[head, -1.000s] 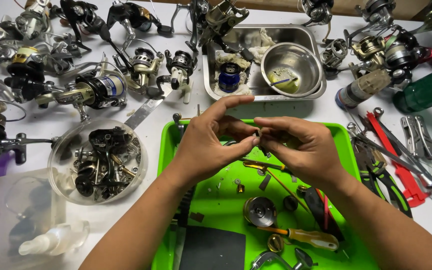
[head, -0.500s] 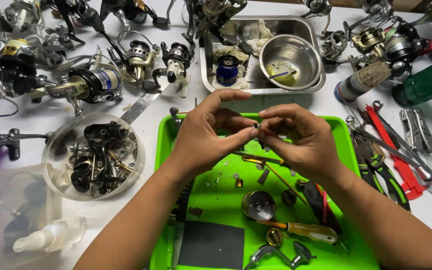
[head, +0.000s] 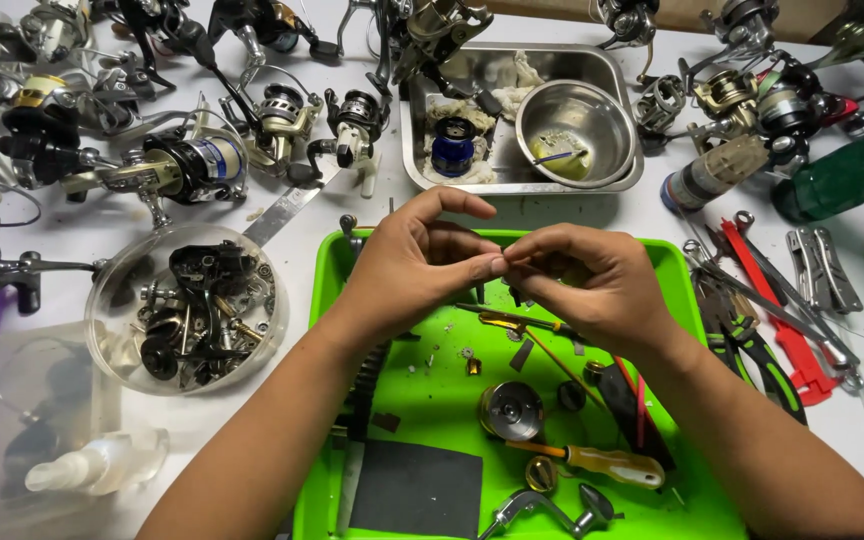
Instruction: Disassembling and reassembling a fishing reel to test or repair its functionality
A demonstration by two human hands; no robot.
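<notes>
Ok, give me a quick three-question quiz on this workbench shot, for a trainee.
1. True or false: both hands meet above the green tray.
2. What lies on the tray nearest the camera: A) dark mat B) blue spool C) steel bowl?
3. Which hand is nearer the clear round tub of parts?

Key:
1. True: left hand and right hand touch at the fingers.
2. A.
3. Left.

One head cam only, looking steeply down, close over white surface [head: 552, 215]; bright green plastic tray [head: 687, 290] at 6 o'clock, centre-low.
</notes>
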